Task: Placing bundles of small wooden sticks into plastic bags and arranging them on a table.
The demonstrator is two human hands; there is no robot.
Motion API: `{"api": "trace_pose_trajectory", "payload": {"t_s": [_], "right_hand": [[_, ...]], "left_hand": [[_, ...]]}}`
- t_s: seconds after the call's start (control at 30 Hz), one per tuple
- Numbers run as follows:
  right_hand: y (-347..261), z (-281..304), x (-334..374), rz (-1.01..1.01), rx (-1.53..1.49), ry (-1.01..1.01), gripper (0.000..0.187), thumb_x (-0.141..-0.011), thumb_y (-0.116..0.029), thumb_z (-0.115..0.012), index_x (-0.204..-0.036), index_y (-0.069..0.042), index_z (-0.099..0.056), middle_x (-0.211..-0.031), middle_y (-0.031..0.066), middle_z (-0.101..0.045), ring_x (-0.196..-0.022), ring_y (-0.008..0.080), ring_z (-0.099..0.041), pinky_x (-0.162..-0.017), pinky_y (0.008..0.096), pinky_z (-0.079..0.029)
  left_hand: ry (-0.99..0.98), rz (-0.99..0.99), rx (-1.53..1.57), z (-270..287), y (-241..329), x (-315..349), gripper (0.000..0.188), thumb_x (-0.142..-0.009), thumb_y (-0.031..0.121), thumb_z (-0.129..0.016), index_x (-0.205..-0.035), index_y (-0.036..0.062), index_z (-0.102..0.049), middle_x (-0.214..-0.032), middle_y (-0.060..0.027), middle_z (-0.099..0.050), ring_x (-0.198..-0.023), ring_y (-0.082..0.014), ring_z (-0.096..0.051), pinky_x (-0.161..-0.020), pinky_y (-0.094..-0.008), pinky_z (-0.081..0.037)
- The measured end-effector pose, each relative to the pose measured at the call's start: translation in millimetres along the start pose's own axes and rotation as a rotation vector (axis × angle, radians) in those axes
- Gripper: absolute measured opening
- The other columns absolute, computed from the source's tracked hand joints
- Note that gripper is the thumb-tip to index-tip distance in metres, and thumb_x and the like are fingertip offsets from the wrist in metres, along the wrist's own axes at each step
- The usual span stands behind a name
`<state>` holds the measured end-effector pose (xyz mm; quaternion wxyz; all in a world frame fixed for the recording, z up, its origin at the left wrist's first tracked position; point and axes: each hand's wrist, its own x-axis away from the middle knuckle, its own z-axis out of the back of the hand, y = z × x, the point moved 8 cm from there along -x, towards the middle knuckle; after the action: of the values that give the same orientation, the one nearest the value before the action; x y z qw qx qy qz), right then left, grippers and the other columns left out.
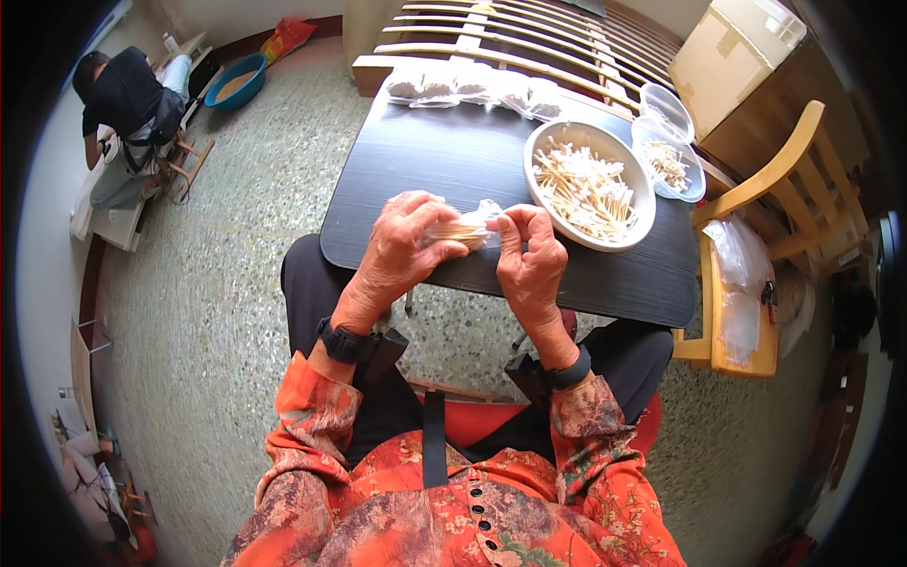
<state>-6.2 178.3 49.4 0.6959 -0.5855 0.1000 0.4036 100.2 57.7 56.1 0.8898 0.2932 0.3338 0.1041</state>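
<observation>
My left hand (408, 238) is wrapped round a small clear plastic bag of cotton swabs (457, 231), held just above the near part of the dark table (406, 151). At the bag's right end, my right hand (529, 248) pinches the crumpled plastic between thumb and fingers. To the right of my hands stands a white bowl (644, 214) heaped with loose cotton swabs (586, 189). Several filled plastic bags (472, 83) lie in a row along the table's far edge.
Clear plastic tubs (694, 180) stand at the table's far right, one with some swabs in it. A wooden chair (704, 321) at the right carries a stack of clear bags (742, 283). Behind are a slatted wooden frame (529, 64) and a cardboard box (723, 57). Another person (132, 94) sits far left.
</observation>
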Motion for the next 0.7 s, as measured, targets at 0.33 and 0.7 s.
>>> {"api": "trace_pose_trajectory", "payload": {"t_s": [0.33, 0.7], "right_hand": [[-2.6, -4.4, 6.3, 0.042, -0.004, -0.027, 0.01, -0.082, -0.006, -0.066, -0.084, -0.003, -0.056, -0.068, 0.0105, -0.062, -0.061, 0.0263, -0.063, -0.054, 0.0322, -0.048], [-3.6, -2.4, 3.8, 0.02, -0.089, -0.038, 0.008, -0.082, -0.006, -0.064, -0.083, -0.005, -0.057, -0.07, 0.0122, -0.059, -0.062, 0.0297, -0.06, -0.056, 0.0359, -0.047]], "left_hand": [[-0.009, -0.044, -0.103, -6.6, 7.1, 0.9, 0.045, -0.063, 0.016, -0.079, -0.101, 0.0035, -0.058, -0.098, -0.0127, -0.059, -0.098, -0.0321, -0.055, -0.086, -0.0399, -0.044], [-0.02, -0.118, -0.137, -10.8, 14.1, 1.1, 0.038, -0.07, 0.013, -0.071, -0.105, 0.0044, -0.059, -0.099, -0.0106, -0.063, -0.097, -0.0296, -0.057, -0.088, -0.0404, -0.04]]}}
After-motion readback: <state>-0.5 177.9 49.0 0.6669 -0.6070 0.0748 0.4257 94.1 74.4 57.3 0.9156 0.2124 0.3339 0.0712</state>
